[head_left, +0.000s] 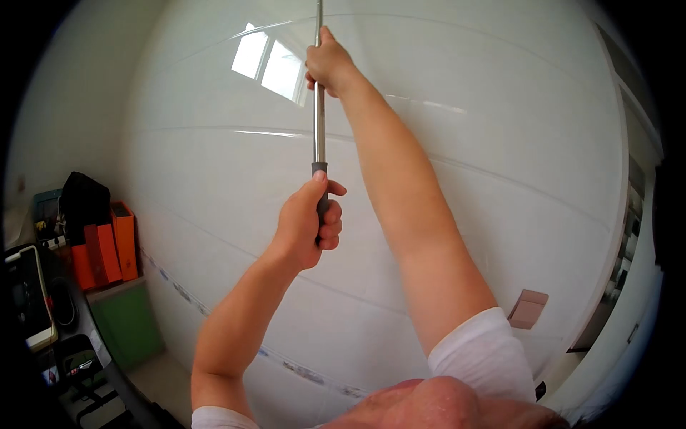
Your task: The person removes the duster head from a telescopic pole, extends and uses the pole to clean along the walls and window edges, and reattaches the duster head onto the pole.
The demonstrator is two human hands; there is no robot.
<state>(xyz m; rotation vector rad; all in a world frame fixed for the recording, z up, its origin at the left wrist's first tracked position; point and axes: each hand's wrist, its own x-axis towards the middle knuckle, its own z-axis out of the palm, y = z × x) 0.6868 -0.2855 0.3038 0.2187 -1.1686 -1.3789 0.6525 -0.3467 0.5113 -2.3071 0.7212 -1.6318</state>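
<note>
A telescopic metal pole [319, 125] with a dark grey grip [323, 204] stands upright in front of the white tiled wall. My left hand [307, 218] is closed around the grip, with the thumb laid along it and the index finger partly stretched out. Higher up, my right hand [332, 63] wraps around the thinner metal part, its arm reaching up from the lower right. The pole's top end runs out of the picture, so whatever it carries is hidden.
Glossy white wall tiles [214, 193] reflect a window. At left, orange box files [123, 239] and a black bag [84, 204] stand above a green cabinet [127, 322], near dark equipment [71, 357]. A pinkish switch plate [529, 309] sits at lower right, beside a doorway edge [616, 179].
</note>
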